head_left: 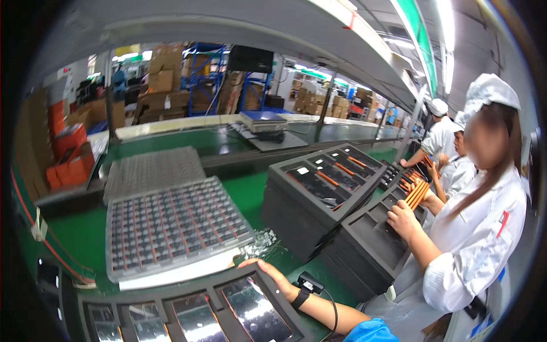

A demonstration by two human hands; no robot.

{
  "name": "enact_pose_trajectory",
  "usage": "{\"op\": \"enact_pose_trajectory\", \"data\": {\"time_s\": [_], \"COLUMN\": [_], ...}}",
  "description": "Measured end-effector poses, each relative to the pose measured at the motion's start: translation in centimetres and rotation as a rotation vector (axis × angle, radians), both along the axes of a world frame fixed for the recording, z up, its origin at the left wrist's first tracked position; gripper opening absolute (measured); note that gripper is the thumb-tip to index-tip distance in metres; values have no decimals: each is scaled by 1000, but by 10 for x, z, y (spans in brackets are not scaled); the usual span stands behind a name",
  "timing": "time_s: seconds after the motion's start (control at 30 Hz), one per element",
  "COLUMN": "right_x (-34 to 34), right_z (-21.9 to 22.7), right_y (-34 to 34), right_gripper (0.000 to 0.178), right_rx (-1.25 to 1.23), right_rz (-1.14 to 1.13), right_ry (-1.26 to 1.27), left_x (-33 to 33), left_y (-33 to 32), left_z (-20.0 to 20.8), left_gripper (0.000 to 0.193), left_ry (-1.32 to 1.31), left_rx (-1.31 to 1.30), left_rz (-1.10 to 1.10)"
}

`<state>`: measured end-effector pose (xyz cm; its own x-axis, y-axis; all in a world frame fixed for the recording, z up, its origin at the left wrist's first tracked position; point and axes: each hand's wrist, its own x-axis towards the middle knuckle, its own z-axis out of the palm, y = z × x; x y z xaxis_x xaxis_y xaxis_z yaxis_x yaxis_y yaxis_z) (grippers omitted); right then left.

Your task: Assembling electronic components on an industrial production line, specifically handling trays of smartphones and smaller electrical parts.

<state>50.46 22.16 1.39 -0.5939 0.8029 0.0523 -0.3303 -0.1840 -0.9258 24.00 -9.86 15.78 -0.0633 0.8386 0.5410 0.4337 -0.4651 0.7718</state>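
Note:
My right hand [272, 275] reaches in from the lower right, a black strap with a small dark device on its wrist. It is closed over the far right corner of a black foam tray [165, 289]; some fingers are hidden behind the tray's edge. In the tray's compartments lie several dark, glossy, screen-like panels [254, 308], some with thin orange edges. The tray's near side runs out of the picture. My left hand is not in view.
Beyond the tray sits a clear plastic tray [111, 251] with a grid of small parts. Stacked black foam trays [296, 219] stand to the right. There a co-worker [484, 228] holds several orange-edged strips [417, 194]. A scale [263, 121] is farther back; a shelf [228, 23] hangs overhead.

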Motion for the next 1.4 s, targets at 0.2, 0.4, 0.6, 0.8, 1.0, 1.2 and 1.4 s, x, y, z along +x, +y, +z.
{"op": "enact_pose_trajectory", "data": {"time_s": [0.2,0.4,0.6,0.8,1.0,1.2,1.4], "right_x": [-4,-5,1,-3,-5,-8,-5], "right_z": [-9,-10,-6,-7,-13,-12,-14], "right_y": [0,-5,-5,-6,-4,-7,-6], "right_gripper": [46,48,49,50,50,51,53], "right_rx": [4,-35,-27,-10,-88,-143,-163], "right_rz": [-76,-126,-108,-137,-179,-216,-183], "right_ry": [-33,-31,-44,-57,-76,-54,-60], "left_x": [-4,1,-4,-7,-10,-11,-11], "left_y": [7,9,10,10,13,16,19], "left_z": [1,4,6,4,3,3,3], "left_gripper": [24,24,24,24,24,24,25], "left_ry": [-97,-122,-145,-172,-190,-206,-218], "left_rx": [-33,-47,-53,-62,-68,-77,-81], "left_rz": [0,-12,-37,-57,-70,-82,-98]}}
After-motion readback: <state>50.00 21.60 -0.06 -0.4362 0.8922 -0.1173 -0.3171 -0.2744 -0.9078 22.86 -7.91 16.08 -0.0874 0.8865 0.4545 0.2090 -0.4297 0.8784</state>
